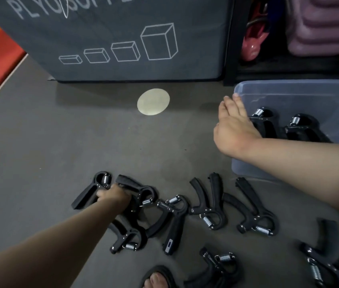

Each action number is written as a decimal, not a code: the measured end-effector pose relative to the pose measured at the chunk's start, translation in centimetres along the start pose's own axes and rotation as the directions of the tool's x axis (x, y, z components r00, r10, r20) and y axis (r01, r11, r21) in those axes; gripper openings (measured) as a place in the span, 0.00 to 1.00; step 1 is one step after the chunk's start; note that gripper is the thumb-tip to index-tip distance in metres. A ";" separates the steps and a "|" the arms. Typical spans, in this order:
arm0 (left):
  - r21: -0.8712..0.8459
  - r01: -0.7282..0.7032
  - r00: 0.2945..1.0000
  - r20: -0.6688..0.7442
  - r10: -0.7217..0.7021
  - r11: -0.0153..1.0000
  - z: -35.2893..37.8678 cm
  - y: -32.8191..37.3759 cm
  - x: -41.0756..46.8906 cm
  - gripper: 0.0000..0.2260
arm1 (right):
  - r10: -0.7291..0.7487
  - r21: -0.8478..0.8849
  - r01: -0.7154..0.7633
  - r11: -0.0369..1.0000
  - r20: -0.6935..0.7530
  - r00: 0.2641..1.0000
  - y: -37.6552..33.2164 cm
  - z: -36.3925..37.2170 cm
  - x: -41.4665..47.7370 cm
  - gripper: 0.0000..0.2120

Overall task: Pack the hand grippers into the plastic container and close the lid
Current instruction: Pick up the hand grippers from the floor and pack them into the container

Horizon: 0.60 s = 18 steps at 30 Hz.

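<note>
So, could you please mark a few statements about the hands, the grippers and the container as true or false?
1. The left hand grips a hand gripper on the floor. True.
2. The plastic container is empty. False: at least two packed grippers lie inside.
3. The right hand is clenched in a fist. False: its fingers are straight, at the container's rim.
4. Several loose grippers lie on the floor. True.
</note>
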<state>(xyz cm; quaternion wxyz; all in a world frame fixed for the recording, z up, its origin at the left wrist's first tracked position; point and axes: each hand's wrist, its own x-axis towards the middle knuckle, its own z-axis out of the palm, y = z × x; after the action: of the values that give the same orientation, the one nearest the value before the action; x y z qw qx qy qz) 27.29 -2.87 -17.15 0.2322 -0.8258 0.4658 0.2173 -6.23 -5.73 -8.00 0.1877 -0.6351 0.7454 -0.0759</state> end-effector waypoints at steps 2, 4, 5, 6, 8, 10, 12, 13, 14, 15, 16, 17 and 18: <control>-0.001 -0.068 0.998 0.012 0.068 0.998 -0.4 0.8 -0.9 0.18 | 0.000 0.006 0.000 1.000 -0.001 1.000 0.0 0.0 0.0 0.33; 0.015 -0.130 0.991 0.046 0.129 0.991 -0.3 1.9 -2.1 0.13 | -0.004 0.008 0.004 1.000 -0.001 1.000 0.0 -0.1 -0.1 0.33; -0.014 -0.153 0.986 0.069 0.153 0.988 0.0 2.5 -2.4 0.14 | -0.002 0.016 0.002 1.000 0.002 1.000 0.0 -0.1 -0.2 0.33; -0.056 -0.178 0.980 0.078 0.182 0.983 0.2 3.0 -2.9 0.17 | 0.001 0.024 -0.001 1.000 0.006 1.000 0.0 -0.2 -0.2 0.33; -0.079 -0.253 0.965 0.055 0.257 0.964 0.6 3.9 -3.1 0.21 | 0.004 0.033 -0.005 0.999 0.013 1.000 0.0 -0.2 -0.3 0.32; -0.048 -0.339 0.941 0.006 0.340 0.940 0.2 4.9 -3.8 0.20 | -0.002 0.035 0.001 0.999 0.016 1.000 0.0 -0.3 -0.3 0.32; 0.050 -0.425 0.905 0.004 0.425 0.904 0.2 5.9 -4.4 0.24 | -0.006 0.034 0.006 0.999 0.019 1.000 0.1 -0.3 -0.3 0.32; 0.143 -0.460 0.887 0.024 0.462 0.876 0.2 6.5 -4.9 0.27 | -0.006 0.034 0.006 0.999 0.020 1.000 0.1 -0.3 -0.3 0.32; 0.231 -0.491 0.868 0.042 0.496 0.840 0.3 7.0 -5.4 0.30 | -0.007 0.036 0.006 0.999 0.021 1.000 0.1 -0.4 -0.3 0.32; 0.301 -0.501 0.859 0.056 0.509 0.811 0.4 7.4 -5.8 0.33 | -0.008 0.037 0.007 0.999 0.021 1.000 0.1 -0.3 -0.3 0.32; 0.343 -0.494 0.861 0.063 0.505 0.799 0.6 7.7 -5.8 0.35 | -0.009 0.037 0.009 0.999 0.020 1.000 0.2 -0.3 -0.3 0.32; 0.361 -0.488 0.862 0.055 0.504 0.795 0.7 7.9 -5.8 0.35 | -0.012 0.037 0.011 0.999 0.020 1.000 0.2 -0.3 -0.3 0.32; 0.373 -0.486 0.859 0.040 0.510 0.790 0.7 7.9 -5.7 0.35 | -0.014 0.035 0.013 0.999 0.021 1.000 0.2 -0.3 -0.3 0.32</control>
<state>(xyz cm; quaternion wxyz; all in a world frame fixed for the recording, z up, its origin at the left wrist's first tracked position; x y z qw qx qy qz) 17.61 -2.31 -15.86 0.3034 -0.6211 0.7063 0.1527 -6.52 -5.42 -7.72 0.2060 -0.6376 0.7376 -0.0832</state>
